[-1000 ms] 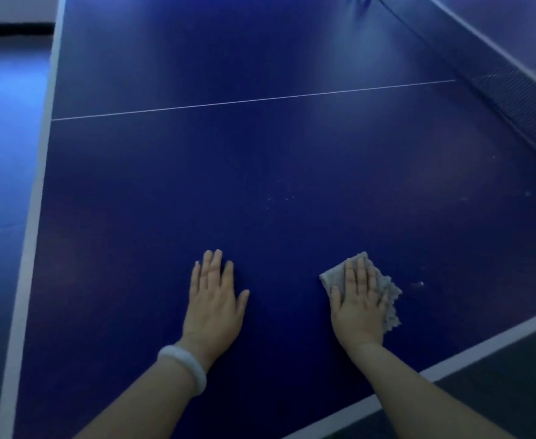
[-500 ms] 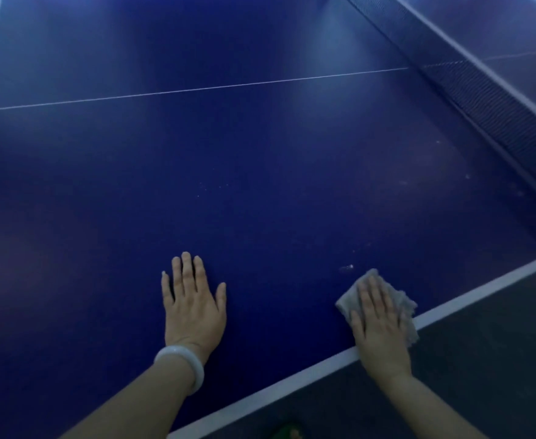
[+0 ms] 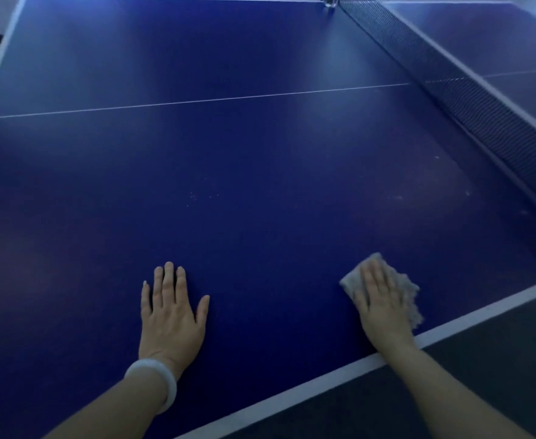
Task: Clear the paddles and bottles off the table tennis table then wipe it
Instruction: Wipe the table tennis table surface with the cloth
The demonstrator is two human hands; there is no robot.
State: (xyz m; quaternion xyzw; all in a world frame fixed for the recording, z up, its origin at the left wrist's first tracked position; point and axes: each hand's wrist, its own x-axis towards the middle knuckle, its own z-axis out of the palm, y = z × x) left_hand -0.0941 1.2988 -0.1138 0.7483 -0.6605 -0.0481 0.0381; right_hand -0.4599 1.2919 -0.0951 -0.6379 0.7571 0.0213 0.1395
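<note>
Near edge: right hand point(image 3: 383, 304) spread flat, pressing cloth point(image 3: 407, 294); left hand point(image 3: 170, 315) splayed on table point(image 3: 260, 153).
Cloth: soft, light; likely bunches, so palm it mid-pad.

Blue table top point(image 3: 260, 172) lies bare from the near white edge line to the far end, with faint specks only mid-surface. Obstacles: net point(image 3: 482, 99) runs along the right side, far end to near-right, upright, closing off the other half at surface level. A small clear object point(image 3: 329, 0) sits at the net's far end, too cut off to identify. On the surface near the front edge: left hand point(image 3: 170, 315) flat, fingers straight, and right hand point(image 3: 383, 308) flat on grey cloth point(image 3: 410, 296) just inside the edge line. Wide bare lane between the two hands; wedge between cloth and net narrows toward the near-right corner
</note>
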